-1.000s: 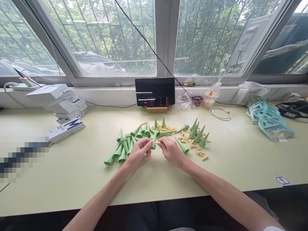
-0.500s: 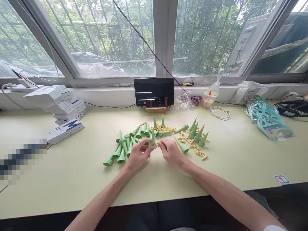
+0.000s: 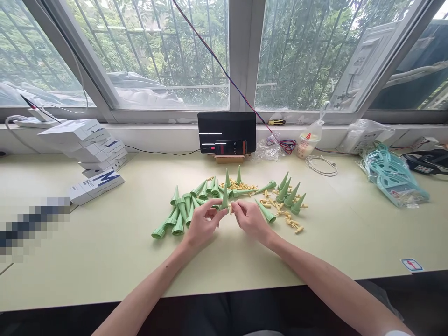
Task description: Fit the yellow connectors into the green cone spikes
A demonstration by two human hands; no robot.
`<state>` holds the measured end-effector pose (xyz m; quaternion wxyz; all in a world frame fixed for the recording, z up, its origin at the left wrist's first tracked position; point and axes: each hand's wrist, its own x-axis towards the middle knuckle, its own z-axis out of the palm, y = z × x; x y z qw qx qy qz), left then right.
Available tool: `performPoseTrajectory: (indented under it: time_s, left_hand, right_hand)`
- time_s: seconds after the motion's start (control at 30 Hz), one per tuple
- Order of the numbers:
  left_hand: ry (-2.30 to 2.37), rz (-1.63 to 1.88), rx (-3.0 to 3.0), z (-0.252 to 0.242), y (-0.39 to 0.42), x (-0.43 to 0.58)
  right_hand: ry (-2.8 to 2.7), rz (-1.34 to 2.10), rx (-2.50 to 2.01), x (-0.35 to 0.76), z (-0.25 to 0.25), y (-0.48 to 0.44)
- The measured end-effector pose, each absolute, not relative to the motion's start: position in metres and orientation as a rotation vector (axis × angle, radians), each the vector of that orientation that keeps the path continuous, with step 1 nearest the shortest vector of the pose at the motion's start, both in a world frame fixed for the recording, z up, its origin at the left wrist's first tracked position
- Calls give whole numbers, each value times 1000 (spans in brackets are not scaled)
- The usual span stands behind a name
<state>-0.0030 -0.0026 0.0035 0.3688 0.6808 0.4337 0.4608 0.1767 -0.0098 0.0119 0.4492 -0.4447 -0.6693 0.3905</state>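
Observation:
My left hand [image 3: 203, 220] is closed on a green plastic spike [image 3: 224, 198], a cone that points upward. Close on its right, my right hand [image 3: 251, 218] pinches a small yellow plastic valve piece [image 3: 230, 208] near the cone's lower part. Whether the piece touches the cone or is partly inserted, I cannot tell. Left of my left hand lies a heap of green spikes [image 3: 180, 207]. Several more spikes stand upright [image 3: 290, 195] to the right of my right hand, among loose yellow pieces [image 3: 294, 225]. Another spike [image 3: 266, 212] lies beside my right hand.
Behind the cones, a dark tablet [image 3: 227, 126] and a phone [image 3: 230, 147] lean on a small stand. White boxes [image 3: 94, 144] are stacked at the left. A bagged cup [image 3: 308, 143], a coiled cable [image 3: 322, 167] and wrapped teal plastic parts [image 3: 388, 172] occupy the right side.
The view has shifted slightly, so everything sits a little further right. More of the yellow piece shows between my hands. Both hands keep nearly the same pose beside the cone.

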Motion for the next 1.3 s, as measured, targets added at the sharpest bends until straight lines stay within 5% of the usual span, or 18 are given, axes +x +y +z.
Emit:
performPoseTrajectory:
  time_s: [0.47,1.3]
  left_hand:
    - [1108,1136,1541,17,-3,0]
    - [1038,1079,1646,6,-2,-5]
  right_hand:
    - [-1898,448,-991,181,1,-4]
    - [-1837,690,-1086,180,8,-11]
